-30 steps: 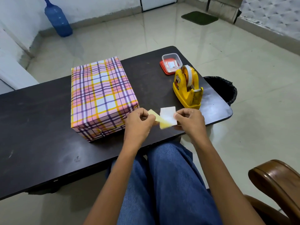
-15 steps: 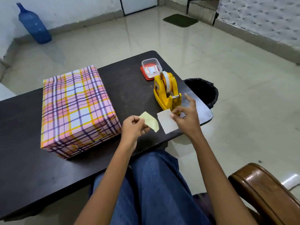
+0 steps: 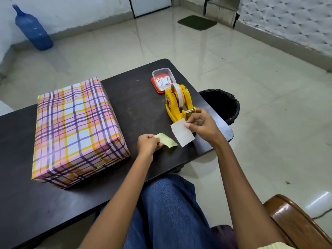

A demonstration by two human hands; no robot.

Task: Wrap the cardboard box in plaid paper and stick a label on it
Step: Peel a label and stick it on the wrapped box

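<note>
So the pink, yellow and purple plaid-wrapped cardboard box (image 3: 75, 130) looks fully papered and sits on the dark table (image 3: 140, 97), well off to the left of our left hand (image 3: 148, 145), which is pinching a curled pale yellow backing slip (image 3: 166, 141). Our right hand (image 3: 201, 126) has thumb and forefinger nipped on the top edge of the small white rectangular paper label (image 3: 182, 133), which hangs just below and left of that hand, right in front of the yellow plastic tape dispenser (image 3: 177, 103). The label looks feather-light and floppy, and we'd guess 1 face is sticky, so it'll curl and grab fingers. We reckon hold it by the very edge with 2 fingertips, land 1 edge on the box top, then smooth across. The box top looks stiff and flat, so it should take pressing fine.
</note>
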